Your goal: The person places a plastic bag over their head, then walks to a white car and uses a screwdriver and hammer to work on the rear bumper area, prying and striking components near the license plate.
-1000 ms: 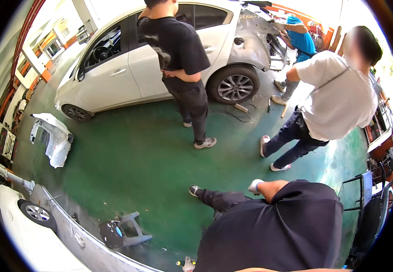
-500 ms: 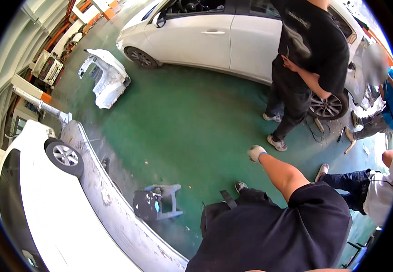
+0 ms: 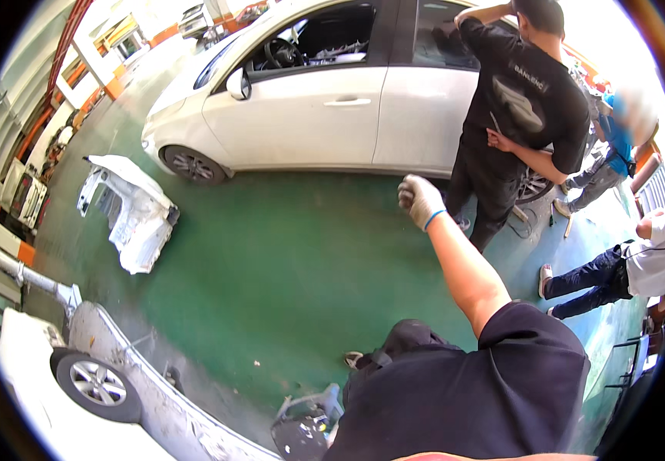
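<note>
My right hand (image 3: 422, 202), in a whitish work glove with a blue cuff edge, is raised in front of me with its fingers curled into a loose fist. Nothing shows in it, and it touches nothing. Behind it, some way off, stands a white car (image 3: 302, 127) with its front window down. Closest to the hand on the right is a person in black (image 3: 528, 115), back turned, one hand behind the back holding a thin tool. My left hand is out of sight.
A cut white car body section (image 3: 139, 223) lies on the green floor (image 3: 271, 261) at left. Lower left, another white car (image 3: 33, 399) stands beside a raised metal ramp (image 3: 167, 411). A dark-topped stool (image 3: 302, 438) sits low beside me. More people (image 3: 651, 257) are at right.
My view has tilted up and turned, so the white car and floor part sit lower. My gloved right hand has risen in the picture, still curled. The person in black has raised an arm to the head.
</note>
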